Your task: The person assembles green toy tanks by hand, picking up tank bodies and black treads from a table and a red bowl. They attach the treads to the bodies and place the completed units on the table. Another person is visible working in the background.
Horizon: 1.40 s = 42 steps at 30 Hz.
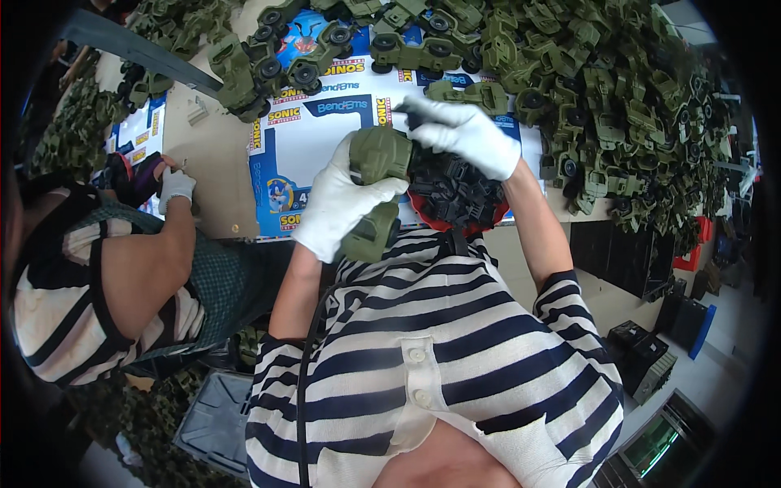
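My white-gloved left hand [335,202] is wrapped round an olive green toy military vehicle [379,154]. The vehicle is held over the front edge of the table, and one dark wheel shows low on its side. Beside it, my gloved right hand [470,137] pinches a small black plastic part [413,112], its exact shape partly covered by the fingers. Below the right hand sits a red container [418,213] heaped with black plastic parts [460,195].
A printed cardboard sheet [281,154] in white and blue covers the table. Piled green toy vehicles [602,89] crowd the far side and right. At left, a co-worker's gloved hand [175,187] is near a purple and dark item. A grey bar [138,57] crosses the upper left.
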Each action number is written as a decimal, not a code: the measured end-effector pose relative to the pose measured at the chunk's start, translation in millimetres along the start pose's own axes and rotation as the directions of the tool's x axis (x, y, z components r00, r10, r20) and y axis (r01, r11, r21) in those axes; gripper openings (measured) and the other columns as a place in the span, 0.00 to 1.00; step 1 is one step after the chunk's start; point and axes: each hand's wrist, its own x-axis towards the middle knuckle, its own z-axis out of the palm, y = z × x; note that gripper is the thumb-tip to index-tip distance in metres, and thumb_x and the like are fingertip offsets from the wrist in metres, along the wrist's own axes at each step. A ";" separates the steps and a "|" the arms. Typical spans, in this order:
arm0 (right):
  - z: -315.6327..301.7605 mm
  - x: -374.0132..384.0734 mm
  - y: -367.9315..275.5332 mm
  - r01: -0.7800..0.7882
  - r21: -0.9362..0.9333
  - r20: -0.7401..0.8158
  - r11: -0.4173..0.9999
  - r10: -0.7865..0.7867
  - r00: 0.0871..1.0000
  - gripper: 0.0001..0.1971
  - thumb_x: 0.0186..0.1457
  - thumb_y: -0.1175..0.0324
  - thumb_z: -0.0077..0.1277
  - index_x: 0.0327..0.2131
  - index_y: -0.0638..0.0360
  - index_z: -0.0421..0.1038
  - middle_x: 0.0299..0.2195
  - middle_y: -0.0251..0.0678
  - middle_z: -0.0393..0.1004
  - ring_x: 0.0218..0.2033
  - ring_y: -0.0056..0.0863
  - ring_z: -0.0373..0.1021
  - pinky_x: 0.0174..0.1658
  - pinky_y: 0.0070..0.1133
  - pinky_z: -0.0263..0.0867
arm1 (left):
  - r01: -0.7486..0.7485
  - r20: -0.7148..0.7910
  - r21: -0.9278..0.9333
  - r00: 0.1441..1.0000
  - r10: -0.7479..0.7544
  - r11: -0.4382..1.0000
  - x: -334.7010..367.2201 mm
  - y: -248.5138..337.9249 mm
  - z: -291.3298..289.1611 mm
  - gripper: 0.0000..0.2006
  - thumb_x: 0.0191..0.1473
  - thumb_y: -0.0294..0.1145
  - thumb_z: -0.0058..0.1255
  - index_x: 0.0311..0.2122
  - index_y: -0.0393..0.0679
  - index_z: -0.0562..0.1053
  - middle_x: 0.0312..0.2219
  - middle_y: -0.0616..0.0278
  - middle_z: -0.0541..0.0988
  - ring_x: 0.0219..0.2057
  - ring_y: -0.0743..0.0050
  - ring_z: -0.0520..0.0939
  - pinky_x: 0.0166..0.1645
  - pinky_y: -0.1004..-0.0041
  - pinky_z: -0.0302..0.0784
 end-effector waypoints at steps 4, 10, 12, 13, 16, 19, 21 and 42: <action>-24.1 6.2 19.0 -0.112 0.245 0.137 0.963 0.080 0.987 0.26 0.59 0.66 0.55 0.60 0.59 0.64 0.40 0.29 0.76 0.36 0.13 0.68 0.39 0.13 0.64 | 0.165 0.201 -0.163 0.971 -0.131 0.973 -2.6 20.8 -5.6 0.29 0.46 0.26 0.66 0.54 0.38 0.69 0.34 0.68 0.79 0.31 0.87 0.77 0.37 0.82 0.74; -12.9 9.1 33.5 -0.128 0.408 0.197 0.904 0.049 0.979 0.23 0.61 0.70 0.52 0.59 0.66 0.63 0.44 0.25 0.73 0.40 0.09 0.66 0.47 0.13 0.63 | 0.196 0.206 -0.183 0.966 -0.158 0.963 -1.1 22.3 -0.4 0.29 0.47 0.28 0.66 0.54 0.33 0.68 0.35 0.67 0.79 0.30 0.86 0.76 0.37 0.82 0.74; -17.2 13.3 45.5 -0.163 0.420 0.242 0.893 0.062 0.968 0.24 0.61 0.70 0.52 0.59 0.67 0.63 0.46 0.26 0.73 0.41 0.09 0.65 0.48 0.13 0.63 | 0.208 0.192 -0.177 0.966 -0.174 0.962 -0.9 23.9 0.2 0.30 0.47 0.28 0.67 0.54 0.33 0.68 0.36 0.66 0.79 0.31 0.86 0.77 0.38 0.82 0.75; -19.7 15.1 49.2 -0.179 0.426 0.263 0.887 0.068 0.962 0.24 0.61 0.69 0.53 0.59 0.67 0.62 0.47 0.26 0.72 0.42 0.09 0.64 0.48 0.13 0.63 | 0.214 0.186 -0.172 0.966 -0.182 0.961 -0.1 24.4 0.1 0.30 0.46 0.28 0.67 0.54 0.33 0.68 0.37 0.66 0.79 0.31 0.86 0.77 0.38 0.82 0.75; -22.6 14.4 43.5 -0.168 0.471 0.295 0.866 0.025 0.955 0.26 0.59 0.67 0.55 0.58 0.66 0.63 0.52 0.31 0.72 0.49 0.15 0.66 0.54 0.16 0.61 | 0.213 0.184 -0.143 0.965 -0.185 0.967 2.4 22.5 0.6 0.30 0.46 0.28 0.67 0.55 0.32 0.67 0.37 0.64 0.79 0.32 0.85 0.78 0.38 0.82 0.76; -22.1 19.0 50.8 -0.148 0.453 0.275 0.879 0.020 0.961 0.28 0.60 0.65 0.55 0.59 0.68 0.61 0.52 0.31 0.71 0.48 0.16 0.66 0.54 0.16 0.61 | 0.191 0.169 -0.188 0.973 -0.159 0.963 2.9 23.6 2.6 0.30 0.46 0.27 0.66 0.55 0.32 0.67 0.36 0.65 0.79 0.31 0.85 0.79 0.37 0.82 0.76; -25.1 19.5 53.1 -0.112 0.429 0.279 0.896 -0.014 0.960 0.28 0.59 0.65 0.55 0.59 0.67 0.62 0.54 0.34 0.70 0.51 0.19 0.66 0.57 0.19 0.60 | 0.202 0.168 -0.170 0.970 -0.174 0.964 2.6 24.1 4.2 0.30 0.46 0.26 0.66 0.55 0.32 0.67 0.35 0.65 0.79 0.31 0.85 0.79 0.37 0.83 0.76; -14.9 23.8 44.1 0.161 0.108 0.258 0.981 -0.185 0.948 0.24 0.68 0.54 0.36 0.55 0.65 0.67 0.53 0.38 0.71 0.54 0.24 0.65 0.60 0.23 0.58 | -0.003 -0.113 -0.222 0.993 -0.023 0.975 -1.4 6.8 43.5 0.33 0.43 0.23 0.68 0.55 0.40 0.66 0.34 0.66 0.80 0.29 0.82 0.80 0.35 0.80 0.77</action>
